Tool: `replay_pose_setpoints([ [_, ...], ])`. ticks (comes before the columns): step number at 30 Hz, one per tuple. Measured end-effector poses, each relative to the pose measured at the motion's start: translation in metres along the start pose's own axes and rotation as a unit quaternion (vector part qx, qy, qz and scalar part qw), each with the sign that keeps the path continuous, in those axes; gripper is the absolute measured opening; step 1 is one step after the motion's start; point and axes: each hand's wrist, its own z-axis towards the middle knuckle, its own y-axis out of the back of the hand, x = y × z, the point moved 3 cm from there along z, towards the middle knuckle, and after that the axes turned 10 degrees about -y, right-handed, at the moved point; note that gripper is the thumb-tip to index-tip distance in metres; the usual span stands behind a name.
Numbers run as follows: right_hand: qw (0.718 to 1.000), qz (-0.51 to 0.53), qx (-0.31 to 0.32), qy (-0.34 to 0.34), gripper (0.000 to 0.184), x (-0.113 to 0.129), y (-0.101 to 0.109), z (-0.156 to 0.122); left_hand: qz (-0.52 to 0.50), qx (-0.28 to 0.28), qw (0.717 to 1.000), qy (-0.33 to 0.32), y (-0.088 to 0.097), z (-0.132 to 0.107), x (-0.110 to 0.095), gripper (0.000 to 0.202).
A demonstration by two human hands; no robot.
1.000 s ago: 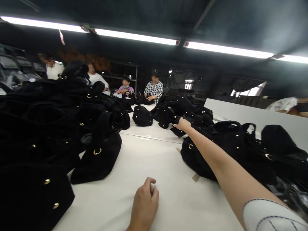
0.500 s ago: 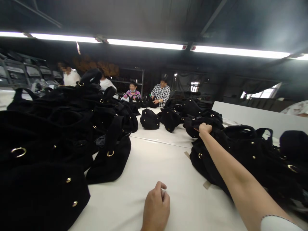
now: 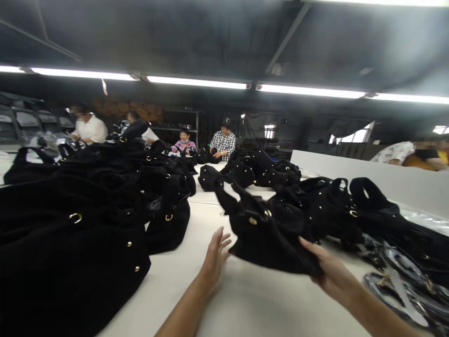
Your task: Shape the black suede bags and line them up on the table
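Note:
My right hand (image 3: 331, 271) grips the near edge of a black fabric bag (image 3: 268, 234) with gold studs and holds it just above the white table (image 3: 245, 299). My left hand (image 3: 214, 255) is raised beside the bag's left side, fingers spread and open, touching or nearly touching it. The bag hangs between both hands in the middle of the view.
A large heap of black bags (image 3: 80, 206) fills the left side of the table. More black bags (image 3: 336, 206) lie along the right, with clear plastic wrapping (image 3: 403, 281) in front. Several people (image 3: 222, 142) sit at the far end. A white wall (image 3: 368, 175) runs along the right.
My right arm has pulled back from the far pile, bringing a black bag toward me. My left hand has lifted off the table and opened from a loose fist.

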Motion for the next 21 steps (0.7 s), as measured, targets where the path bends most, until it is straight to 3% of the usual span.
replay_pose_setpoints([
  [2, 0.997, -0.055, 0.029, -0.055, 0.029, -0.052, 0.018, -0.008, -0.049, 0.026, 0.998, -0.009, 0.000, -0.008, -0.014, 0.061],
  [3, 0.994, -0.094, 0.034, -0.041, 0.038, -0.071, 0.026, -0.008, -0.065, 0.040, 0.997, -0.010, -0.002, -0.013, -0.021, 0.060],
  [6, 0.970, -0.226, -0.006, 0.094, 0.055, -0.098, 0.044, -0.008, -0.097, 0.080, 0.992, 0.023, -0.012, -0.026, -0.032, 0.055],
  [8, 0.934, -0.296, -0.072, 0.184, 0.061, -0.093, 0.050, -0.014, -0.116, 0.089, 0.988, 0.053, -0.019, -0.029, -0.034, 0.054],
  [11, 0.857, -0.354, -0.160, 0.338, 0.061, -0.064, 0.044, -0.038, -0.119, 0.076, 0.989, 0.053, -0.023, -0.030, -0.034, 0.051],
  [13, 0.810, -0.372, -0.155, 0.426, 0.042, -0.046, 0.028, -0.063, -0.110, 0.073, 0.990, 0.045, -0.022, -0.032, -0.035, 0.051],
  [14, 0.803, -0.378, -0.128, 0.443, 0.030, -0.040, 0.017, -0.074, -0.103, 0.075, 0.991, 0.041, -0.021, -0.034, -0.036, 0.052],
  [16, 0.822, -0.386, -0.056, 0.414, 0.022, -0.039, -0.005, -0.090, -0.081, 0.077, 0.993, 0.028, -0.019, -0.037, -0.038, 0.052],
  [17, 0.837, -0.392, -0.026, 0.381, 0.027, -0.042, -0.016, -0.093, -0.067, 0.075, 0.995, 0.016, -0.018, -0.038, -0.039, 0.051],
  [19, 0.851, -0.418, -0.005, 0.319, 0.058, -0.052, -0.034, -0.093, -0.034, 0.054, 0.998, -0.016, -0.015, -0.041, -0.040, 0.045],
  [21, 0.840, -0.458, -0.023, 0.290, 0.086, -0.060, -0.047, -0.085, 0.004, 0.024, 0.999, -0.047, -0.014, -0.047, -0.041, 0.038],
])
